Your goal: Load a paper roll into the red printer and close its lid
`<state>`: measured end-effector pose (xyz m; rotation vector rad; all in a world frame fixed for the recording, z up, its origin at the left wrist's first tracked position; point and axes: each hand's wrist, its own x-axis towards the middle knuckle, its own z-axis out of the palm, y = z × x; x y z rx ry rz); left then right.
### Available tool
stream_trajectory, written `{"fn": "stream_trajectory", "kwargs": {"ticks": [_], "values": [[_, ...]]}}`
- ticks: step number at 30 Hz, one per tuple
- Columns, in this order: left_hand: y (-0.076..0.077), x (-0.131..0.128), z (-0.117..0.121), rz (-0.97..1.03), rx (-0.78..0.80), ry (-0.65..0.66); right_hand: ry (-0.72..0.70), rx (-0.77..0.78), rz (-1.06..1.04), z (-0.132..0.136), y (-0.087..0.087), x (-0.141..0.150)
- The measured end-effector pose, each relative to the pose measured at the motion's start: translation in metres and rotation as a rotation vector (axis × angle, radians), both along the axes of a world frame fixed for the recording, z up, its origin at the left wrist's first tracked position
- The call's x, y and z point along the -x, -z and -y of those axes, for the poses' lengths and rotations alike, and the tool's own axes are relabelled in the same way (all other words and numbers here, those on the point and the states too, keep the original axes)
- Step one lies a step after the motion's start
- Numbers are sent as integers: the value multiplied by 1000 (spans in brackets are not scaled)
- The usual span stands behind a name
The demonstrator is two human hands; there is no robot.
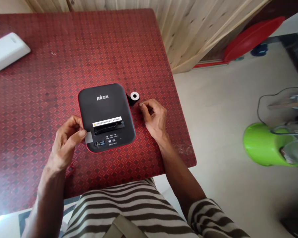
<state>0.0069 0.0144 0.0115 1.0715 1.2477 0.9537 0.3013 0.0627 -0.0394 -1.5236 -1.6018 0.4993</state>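
Observation:
A black receipt printer (105, 110) with a red edge lies flat on the red patterned table (64, 66). A white warning strip (107, 121) runs along its slot, and below are small buttons. My left hand (69, 140) is at its lower left edge, thumb and forefinger pinching a small grey translucent slip (89, 137) that overlaps the printer's corner. My right hand (156, 116) is just right of the printer, thumb and forefinger pressed together; anything between them is too small to make out. Close to those fingertips is a small roll (134, 96) with a white, dark-holed end.
A white rounded device (8, 52) lies at the table's far left. Wooden panelling (193, 29) stands behind the table. On the floor to the right are a green bucket (259, 144) and a dark cable (259, 102); a red oval object (253, 38) leans farther back.

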Motion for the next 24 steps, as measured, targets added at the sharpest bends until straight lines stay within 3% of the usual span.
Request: {"fn": "stream_trajectory", "kwargs": {"ticks": [9,17,24], "values": [[-9,4,3,-47,-3,111,-11,1,83,-4,3,1],[-22,-6,2,-97,5,90,-19,-10,88,-3,2,2],[-16,-6,5,-34,41,59,-19,0,86,-3,1,1]]}}
